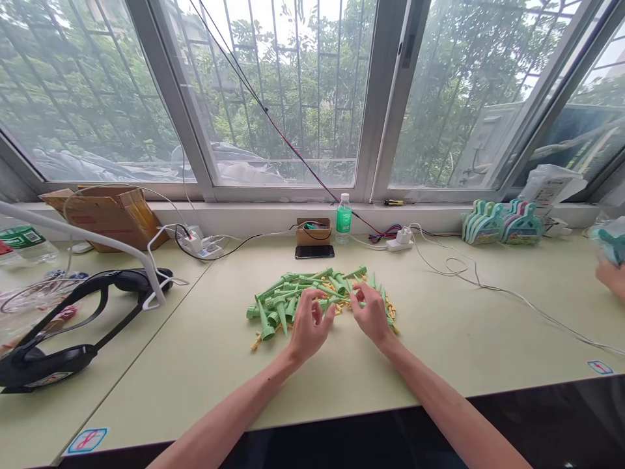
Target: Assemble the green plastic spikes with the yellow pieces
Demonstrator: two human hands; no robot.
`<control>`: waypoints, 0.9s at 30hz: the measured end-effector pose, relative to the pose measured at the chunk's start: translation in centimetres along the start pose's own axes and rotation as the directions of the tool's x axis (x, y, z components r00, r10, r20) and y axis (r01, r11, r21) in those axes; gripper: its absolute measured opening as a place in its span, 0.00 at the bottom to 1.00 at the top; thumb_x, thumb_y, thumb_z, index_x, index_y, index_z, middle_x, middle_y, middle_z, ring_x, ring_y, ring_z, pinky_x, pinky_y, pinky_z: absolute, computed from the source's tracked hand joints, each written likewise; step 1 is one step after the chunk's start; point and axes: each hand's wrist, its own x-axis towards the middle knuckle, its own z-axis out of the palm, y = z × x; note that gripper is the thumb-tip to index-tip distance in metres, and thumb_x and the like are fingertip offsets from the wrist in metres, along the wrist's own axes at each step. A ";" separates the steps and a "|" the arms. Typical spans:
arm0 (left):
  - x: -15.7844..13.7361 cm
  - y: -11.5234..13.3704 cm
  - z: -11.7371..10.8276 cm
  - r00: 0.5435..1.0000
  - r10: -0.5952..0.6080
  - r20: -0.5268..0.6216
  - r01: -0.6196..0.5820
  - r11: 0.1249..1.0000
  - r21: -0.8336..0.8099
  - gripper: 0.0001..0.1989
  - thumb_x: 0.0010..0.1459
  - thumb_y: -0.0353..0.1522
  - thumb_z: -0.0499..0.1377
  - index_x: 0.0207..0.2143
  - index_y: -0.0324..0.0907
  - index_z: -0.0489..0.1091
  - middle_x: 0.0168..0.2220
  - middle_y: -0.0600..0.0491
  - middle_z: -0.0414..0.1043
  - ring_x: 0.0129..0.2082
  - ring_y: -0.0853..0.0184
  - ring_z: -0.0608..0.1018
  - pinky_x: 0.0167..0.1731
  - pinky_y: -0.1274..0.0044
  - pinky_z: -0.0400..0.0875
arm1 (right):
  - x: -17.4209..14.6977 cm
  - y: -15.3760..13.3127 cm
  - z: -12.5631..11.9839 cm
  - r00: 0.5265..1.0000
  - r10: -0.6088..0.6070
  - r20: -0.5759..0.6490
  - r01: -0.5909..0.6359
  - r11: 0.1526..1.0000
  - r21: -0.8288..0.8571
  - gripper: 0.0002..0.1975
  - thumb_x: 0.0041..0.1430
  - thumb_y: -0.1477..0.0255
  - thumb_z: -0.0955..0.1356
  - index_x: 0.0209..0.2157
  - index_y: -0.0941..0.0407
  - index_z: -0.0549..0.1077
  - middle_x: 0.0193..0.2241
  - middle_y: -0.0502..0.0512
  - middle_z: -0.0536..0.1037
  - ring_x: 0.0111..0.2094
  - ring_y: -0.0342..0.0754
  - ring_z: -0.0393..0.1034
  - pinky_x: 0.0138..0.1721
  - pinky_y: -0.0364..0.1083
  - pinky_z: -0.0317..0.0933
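Observation:
A heap of green plastic spikes (279, 307), hollow cones with ribbed caps, lies on the table in front of me. Small yellow pieces (392, 312) are scattered under and around it. At the heap's near edge is my left hand (310, 327), fingers curved and thumb apart, with nothing visible in it. My right hand (372, 314) reaches into the heap's right part, fingers and thumb drawn together among the green spikes. What it pinches is hidden by the fingers.
Behind the heap are a phone (314, 252), a small cardboard box (319, 233) and a green-labelled bottle (343, 220). White cables (481, 284) cross the right side. A black headset-like frame (92, 345) lies left. At the right edge, another person's hand (610, 277) holds something teal near hangers (521, 225).

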 end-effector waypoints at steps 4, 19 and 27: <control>-0.5 0.0 0.0 0.978 0.122 0.169 -0.141 0.984 0.107 0.06 0.59 0.34 0.55 0.30 0.43 0.67 0.24 0.56 0.64 0.20 0.73 0.62 0.23 0.79 0.59 | 0.1 0.4 0.2 0.999 -0.013 0.030 0.015 0.998 -0.065 0.04 0.59 0.74 0.63 0.35 0.56 0.69 0.25 0.50 0.73 0.32 0.49 0.66 0.42 0.50 0.55; -1.2 0.1 0.6 0.775 0.157 0.612 -0.334 0.924 0.187 0.12 0.56 0.28 0.52 0.20 0.42 0.63 0.18 0.55 0.61 0.19 0.72 0.59 0.22 0.77 0.52 | -0.3 0.2 0.0 0.976 -0.089 0.201 0.131 0.969 -0.211 0.09 0.49 0.79 0.64 0.34 0.55 0.70 0.34 0.54 0.72 0.39 0.53 0.64 0.42 0.51 0.52; -1.3 0.0 0.6 0.751 0.157 0.641 -0.372 0.903 0.215 0.12 0.56 0.28 0.51 0.20 0.42 0.62 0.19 0.56 0.60 0.19 0.71 0.59 0.23 0.77 0.52 | -0.5 0.7 0.0 0.963 -0.131 0.237 0.188 0.954 -0.233 0.10 0.47 0.81 0.65 0.30 0.54 0.72 0.39 0.57 0.71 0.43 0.55 0.61 0.45 0.53 0.51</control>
